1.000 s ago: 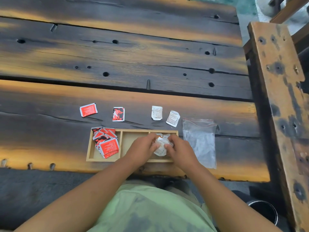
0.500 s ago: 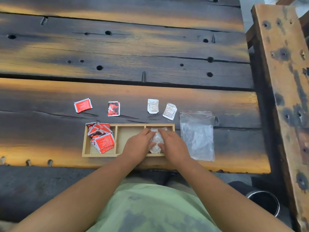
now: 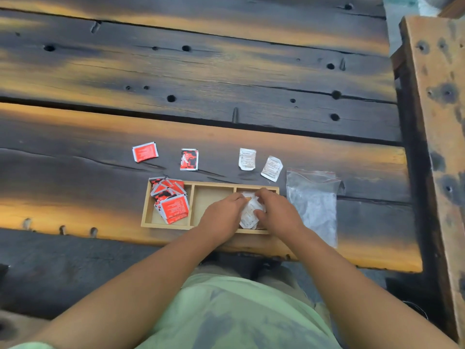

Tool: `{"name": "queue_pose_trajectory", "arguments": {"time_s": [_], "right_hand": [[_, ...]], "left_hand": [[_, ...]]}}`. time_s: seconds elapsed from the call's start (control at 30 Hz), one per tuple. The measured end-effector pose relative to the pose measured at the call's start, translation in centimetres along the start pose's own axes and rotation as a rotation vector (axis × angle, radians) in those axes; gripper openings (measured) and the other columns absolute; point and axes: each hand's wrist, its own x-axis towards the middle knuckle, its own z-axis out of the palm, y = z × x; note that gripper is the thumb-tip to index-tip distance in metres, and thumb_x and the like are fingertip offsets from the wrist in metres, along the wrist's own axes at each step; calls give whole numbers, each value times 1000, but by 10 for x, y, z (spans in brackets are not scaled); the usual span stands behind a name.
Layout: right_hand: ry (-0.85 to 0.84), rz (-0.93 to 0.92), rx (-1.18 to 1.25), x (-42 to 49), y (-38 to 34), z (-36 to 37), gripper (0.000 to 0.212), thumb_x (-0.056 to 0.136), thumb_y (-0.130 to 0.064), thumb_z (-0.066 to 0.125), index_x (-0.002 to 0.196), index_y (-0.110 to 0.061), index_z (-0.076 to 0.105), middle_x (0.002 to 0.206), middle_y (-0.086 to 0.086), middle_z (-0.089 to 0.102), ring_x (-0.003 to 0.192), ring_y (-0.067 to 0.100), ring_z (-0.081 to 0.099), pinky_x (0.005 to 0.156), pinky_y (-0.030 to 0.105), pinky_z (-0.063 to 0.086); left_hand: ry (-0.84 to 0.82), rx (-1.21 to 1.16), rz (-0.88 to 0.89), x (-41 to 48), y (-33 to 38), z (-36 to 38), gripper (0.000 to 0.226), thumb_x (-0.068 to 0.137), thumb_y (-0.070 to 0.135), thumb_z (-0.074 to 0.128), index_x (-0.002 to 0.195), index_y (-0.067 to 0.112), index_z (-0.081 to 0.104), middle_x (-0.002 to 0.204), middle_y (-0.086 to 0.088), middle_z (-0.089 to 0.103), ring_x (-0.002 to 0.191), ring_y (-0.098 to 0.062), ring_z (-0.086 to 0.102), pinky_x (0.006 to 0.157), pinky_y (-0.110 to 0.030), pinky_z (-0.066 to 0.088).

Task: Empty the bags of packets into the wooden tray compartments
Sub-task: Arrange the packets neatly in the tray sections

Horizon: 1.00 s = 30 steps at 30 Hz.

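Lowered since before into the wooden tray (image 3: 214,184) — crinkly white packets (image 3: 248,214), pinched by left hand (image 3: 221,217) and right hand (image 3: 279,215).

A table (image 3: 226,71) of dark, burnt-looking planks with small round holes fills the view — at its right edge runs a weathered wooden beam (image 3: 437,122). Below, a pale green shirt (image 3: 239,313).

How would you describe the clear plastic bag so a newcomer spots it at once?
Find the three-compartment wooden tray near the table's front edge. Past its right end the clear plastic bag lies flat. It alone is transparent, with a red strip at its top; neighbouring packets are small, red or white.
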Motion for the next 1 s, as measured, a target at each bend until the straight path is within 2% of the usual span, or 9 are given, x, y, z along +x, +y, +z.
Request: {"name": "queue_pose_trajectory", "arguments": {"time_s": [0.2,0.27,0.33,0.43,0.5,0.67,0.77,0.9,1.0], "right_hand": [[91,18,5,-4,-15,-2,34,92,-25,61,126,-20,57,125,1,64,113,24,59,89,41,52],[103,-7,16,-5,-25,2,34,93,-24,60,127,-20,58,124,2,63,114,24,58,90,41,51],[104,-48,30,-2,-38,7,29,93,-24,59,121,-19,61,117,2,65,108,25,61,87,39,51],[13,-84,42,3,-62,15,27,93,-28,60,119,-22,61,104,-5,69,94,20,64,80,35,52],[-52,-130,31,7,-78,22,26,93,-29,61,118,-23,60,100,-8,70,91,18,63,78,34,50],[-48,-214,35,18,-120,35,24,92,-26,62,115,-21,63,101,-7,71,92,19,64,80,35,51],[15,-226,52,30,-140,42,21,92,-26,63,112,-22,63,105,-5,67,92,16,62,78,35,52],[61,-210,88,45,-158,53,29,90,-24,66,118,-22,59,115,-2,61,101,16,60,82,35,51],[73,-210,104,52,-168,60,44,91,-25,67,131,-22,51,124,2,58,106,19,62,89,40,53]], "left_hand": [[102,-143,36,-25,-11,-12,30,94,7,52,120,10,66,133,-1,59,112,-24,60,92,-34,50],[125,-177,-11,-32,-20,-17,29,94,8,54,120,13,66,129,1,59,110,-21,60,92,-32,49],[143,-189,-63,-37,-33,-24,27,94,9,55,118,17,66,123,3,62,108,-18,60,91,-33,50],[172,-215,-142,-43,-55,-37,23,96,12,52,113,16,69,112,1,69,101,-18,63,87,-31,50],[195,-228,-192,-49,-70,-47,23,97,12,52,110,16,70,108,2,71,97,-18,63,84,-30,49],[296,-266,-277,-64,-112,-72,20,94,10,56,104,18,72,102,-1,73,94,-22,65,77,-30,47],[353,-278,-342,-70,-133,-81,18,94,10,57,103,14,71,106,-4,71,94,-23,65,83,-37,52],[409,-276,-366,-75,-148,-85,20,93,11,59,112,13,67,113,-5,62,98,-23,61,83,-33,48],[382,-335,-387,-74,-154,-85,38,94,20,63,132,17,55,127,-2,52,106,-21,60,91,-36,51]]}}
